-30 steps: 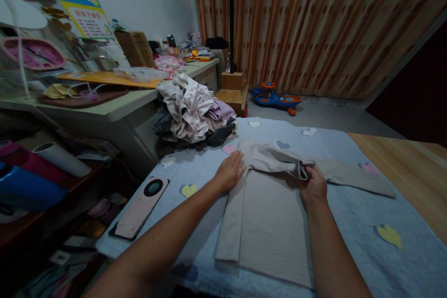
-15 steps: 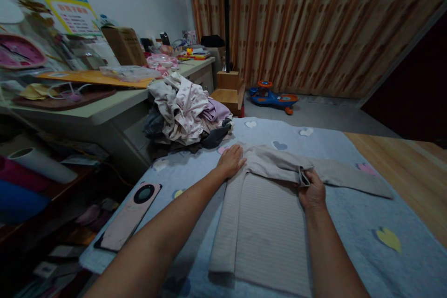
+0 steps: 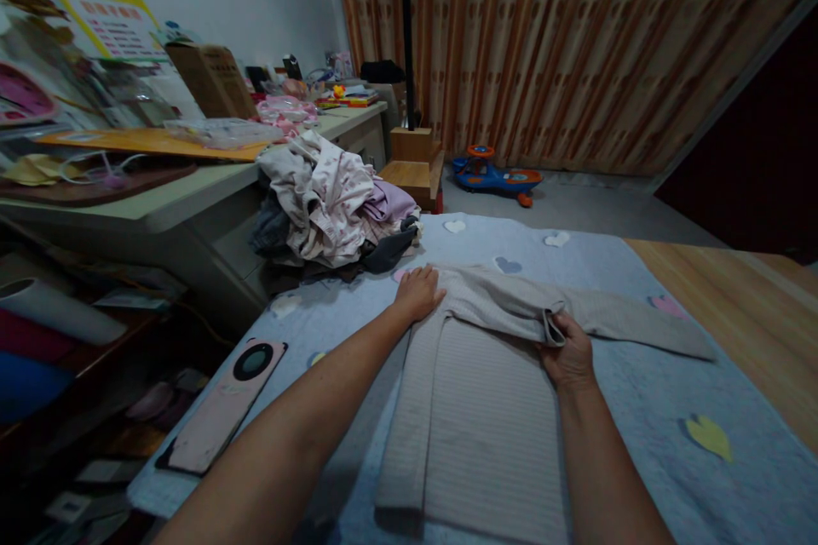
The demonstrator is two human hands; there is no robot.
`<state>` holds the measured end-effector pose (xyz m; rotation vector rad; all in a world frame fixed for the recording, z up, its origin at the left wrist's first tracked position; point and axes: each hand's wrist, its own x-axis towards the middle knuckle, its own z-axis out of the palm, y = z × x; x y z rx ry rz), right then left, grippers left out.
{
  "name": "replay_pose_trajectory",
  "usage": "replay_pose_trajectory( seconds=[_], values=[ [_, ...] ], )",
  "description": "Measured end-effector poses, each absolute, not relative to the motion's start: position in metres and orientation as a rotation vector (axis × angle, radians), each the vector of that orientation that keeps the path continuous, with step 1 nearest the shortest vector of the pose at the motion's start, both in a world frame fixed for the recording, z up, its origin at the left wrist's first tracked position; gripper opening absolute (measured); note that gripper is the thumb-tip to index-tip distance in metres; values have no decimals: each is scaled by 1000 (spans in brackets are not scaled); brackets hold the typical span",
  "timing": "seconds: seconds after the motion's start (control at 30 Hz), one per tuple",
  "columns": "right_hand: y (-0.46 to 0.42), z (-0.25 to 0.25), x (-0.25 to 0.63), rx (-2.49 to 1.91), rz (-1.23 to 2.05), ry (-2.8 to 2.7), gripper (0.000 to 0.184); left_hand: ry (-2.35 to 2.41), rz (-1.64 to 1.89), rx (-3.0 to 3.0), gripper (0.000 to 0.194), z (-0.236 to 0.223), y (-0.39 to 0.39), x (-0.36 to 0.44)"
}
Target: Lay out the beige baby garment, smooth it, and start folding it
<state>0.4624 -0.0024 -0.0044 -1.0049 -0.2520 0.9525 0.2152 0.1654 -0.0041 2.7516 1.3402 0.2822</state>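
A light grey ribbed long-sleeved top (image 3: 492,434) lies spread on the blue heart-patterned blanket, its left side folded inward in a long strip. One sleeve stretches out to the right; another part runs across the upper body and ends in an open, cuff-like edge. My left hand (image 3: 418,293) rests flat on the top's upper left corner, fingers stretched out. With bent fingers, my right hand (image 3: 568,351) grips the fabric by that cuff-like edge; its fingertips are partly hidden.
A heap of crumpled clothes (image 3: 336,209) sits at the blanket's (image 3: 645,409) far left. A pink phone (image 3: 223,409) lies near the left edge. Beyond are a cluttered desk (image 3: 159,204) and a blue-orange ride-on toy (image 3: 498,177). Bare wood (image 3: 741,298) shows at right.
The view has shifted slightly, so most things appear a little further left. Both hands keep their places on the top, with no clear change in the fabric.
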Motion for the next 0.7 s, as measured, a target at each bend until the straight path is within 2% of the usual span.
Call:
replay_pose_trajectory(
  seconds=[0.17,0.47,0.7],
  values=[
    [-1,-2,460,-1008,920,-166,23,1327,294,2749,38,0,175,221],
    [-2,3,459,-918,909,-156,32,1347,256,2708,48,-11,174,223],
    [-4,8,459,-914,902,-199,52,1226,227,2723,46,-8,144,210]
  ],
)
